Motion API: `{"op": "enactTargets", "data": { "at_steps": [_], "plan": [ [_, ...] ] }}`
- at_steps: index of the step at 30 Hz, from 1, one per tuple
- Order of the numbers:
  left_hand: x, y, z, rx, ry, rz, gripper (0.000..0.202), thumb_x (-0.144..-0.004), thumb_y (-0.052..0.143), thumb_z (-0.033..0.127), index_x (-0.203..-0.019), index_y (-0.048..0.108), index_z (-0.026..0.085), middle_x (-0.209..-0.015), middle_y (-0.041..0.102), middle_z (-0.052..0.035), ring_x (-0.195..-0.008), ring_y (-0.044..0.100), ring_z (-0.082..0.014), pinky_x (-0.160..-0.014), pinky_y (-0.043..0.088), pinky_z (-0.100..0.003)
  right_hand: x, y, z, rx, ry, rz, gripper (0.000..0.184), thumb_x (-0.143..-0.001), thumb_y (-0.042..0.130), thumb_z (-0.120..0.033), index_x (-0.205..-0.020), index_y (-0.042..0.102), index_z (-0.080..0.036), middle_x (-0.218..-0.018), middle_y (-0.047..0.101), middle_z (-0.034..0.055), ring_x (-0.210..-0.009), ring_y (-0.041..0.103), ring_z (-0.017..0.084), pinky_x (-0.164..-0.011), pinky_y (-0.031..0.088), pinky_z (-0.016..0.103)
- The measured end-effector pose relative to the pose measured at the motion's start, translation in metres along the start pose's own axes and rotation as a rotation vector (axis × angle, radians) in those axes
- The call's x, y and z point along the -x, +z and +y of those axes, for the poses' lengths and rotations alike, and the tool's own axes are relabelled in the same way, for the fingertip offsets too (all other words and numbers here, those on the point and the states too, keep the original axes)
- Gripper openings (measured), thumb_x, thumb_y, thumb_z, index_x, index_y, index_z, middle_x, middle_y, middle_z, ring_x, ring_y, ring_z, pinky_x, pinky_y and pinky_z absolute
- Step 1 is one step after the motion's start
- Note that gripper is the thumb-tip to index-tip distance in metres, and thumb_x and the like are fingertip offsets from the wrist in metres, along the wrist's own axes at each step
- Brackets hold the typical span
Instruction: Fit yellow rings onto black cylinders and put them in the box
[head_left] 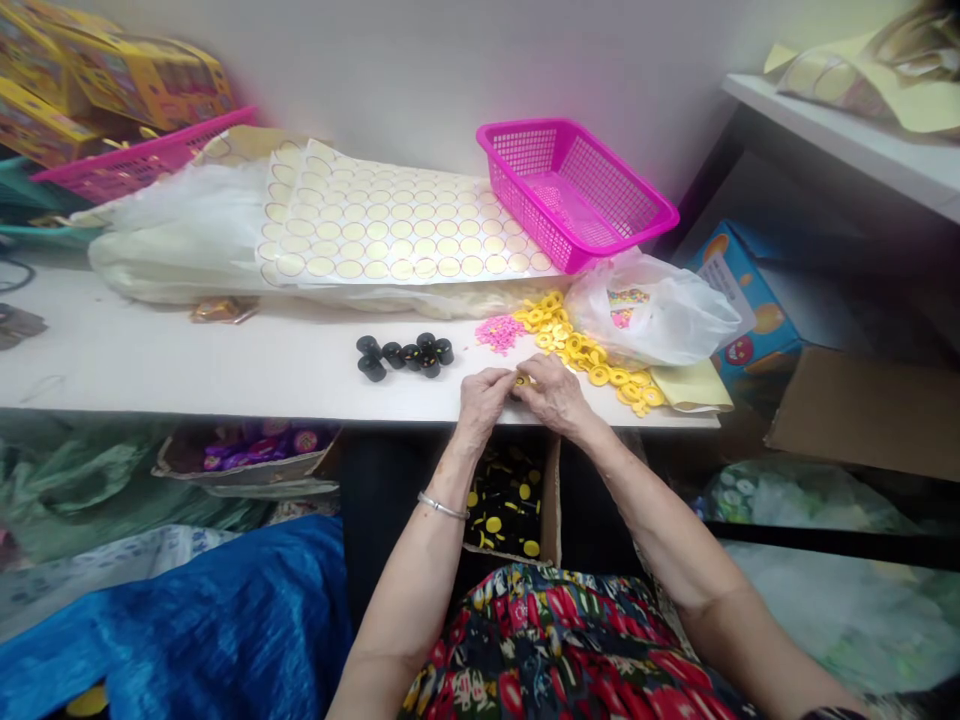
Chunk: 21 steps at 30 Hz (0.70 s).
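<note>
Small yellow piece (523, 381) pinched near the front edge of the bench (187, 370)

The piece is held between the left hand (484, 400) and the right hand (553, 395), both hands nearly closed; its underside is hidden. Pink bits (500, 333) and yellow rings (598, 375) are heaped just beyond. Black caps (412, 356) are clustered to the left. Farther back, a sheet of round stickers (405, 225) is overlapped by a magenta basket (529, 215).

On my remote view: a long, flat white worktop (150, 360) before a plain pale-grey wall (360, 60); upper right, a white flat-board shelf (847, 136).
</note>
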<state>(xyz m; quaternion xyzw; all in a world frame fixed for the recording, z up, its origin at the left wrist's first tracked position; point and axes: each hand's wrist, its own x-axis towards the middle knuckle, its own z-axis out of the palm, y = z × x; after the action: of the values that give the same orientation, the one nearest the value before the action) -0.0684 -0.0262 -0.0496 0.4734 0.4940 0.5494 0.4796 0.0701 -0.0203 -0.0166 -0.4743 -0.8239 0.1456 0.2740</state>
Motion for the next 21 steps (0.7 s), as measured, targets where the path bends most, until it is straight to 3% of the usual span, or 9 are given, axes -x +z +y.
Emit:
{"op": "enactTargets", "data": {
  "at_steps": [4,7,12,17,21],
  "plan": [
    [0.001,0.001,0.002,-0.014,-0.014,0.029,0.017,-0.066,0.067,0.031,-0.071,0.072,0.015,-0.068,0.067,-0.0025,-0.066,0.057,-0.0135,-0.066,0.044,-0.025,0.000,0.013,0.010,-0.315,0.152,0.058,0.016,-0.072,0.063,-0.026,-0.086,0.066,-0.018,-0.081,0.060,0.0019,-0.079,0.052,0.017,-0.073,0.040,0.029],
    [0.001,0.005,0.006,0.029,-0.092,0.051,0.016,-0.064,0.067,0.028,-0.069,0.071,0.014,-0.062,0.065,-0.0014,-0.058,0.054,-0.0115,-0.058,0.043,-0.023,0.001,0.019,0.014,-0.558,0.250,0.090,0.022,-0.067,0.065,-0.024,-0.087,0.069,-0.017,-0.079,0.062,0.0013,-0.075,0.055,0.015,-0.072,0.042,0.028],
    [-0.003,0.010,0.010,0.055,-0.177,0.063,0.018,-0.063,0.066,0.030,-0.063,0.069,0.012,-0.047,0.055,0.0014,-0.044,0.044,-0.0080,-0.046,0.034,-0.021,0.001,0.016,0.010,-0.736,0.291,0.108,0.020,-0.063,0.066,-0.023,-0.082,0.072,-0.018,-0.078,0.064,0.0006,-0.075,0.056,0.014,-0.075,0.043,0.028],
    [-0.004,0.011,0.006,-0.030,-0.142,0.097,0.022,-0.064,0.067,0.033,-0.067,0.070,0.012,-0.051,0.057,0.0007,-0.046,0.044,-0.0080,-0.045,0.033,-0.021,0.001,0.018,0.003,-1.049,0.558,0.092,0.029,-0.063,0.067,-0.035,-0.084,0.071,-0.015,-0.065,0.062,-0.0003,-0.050,0.048,0.008,-0.047,0.039,0.021],
    [-0.001,0.015,0.006,-0.059,-0.114,0.147,0.022,-0.064,0.067,0.035,-0.063,0.069,0.012,-0.052,0.057,0.0011,-0.048,0.044,-0.0079,-0.047,0.034,-0.021,-0.001,0.023,-0.004,-1.087,0.739,0.164,0.028,-0.064,0.064,-0.038,-0.077,0.067,-0.013,-0.052,0.056,-0.0018,-0.038,0.041,0.006,-0.033,0.030,0.017]
  ]
}}
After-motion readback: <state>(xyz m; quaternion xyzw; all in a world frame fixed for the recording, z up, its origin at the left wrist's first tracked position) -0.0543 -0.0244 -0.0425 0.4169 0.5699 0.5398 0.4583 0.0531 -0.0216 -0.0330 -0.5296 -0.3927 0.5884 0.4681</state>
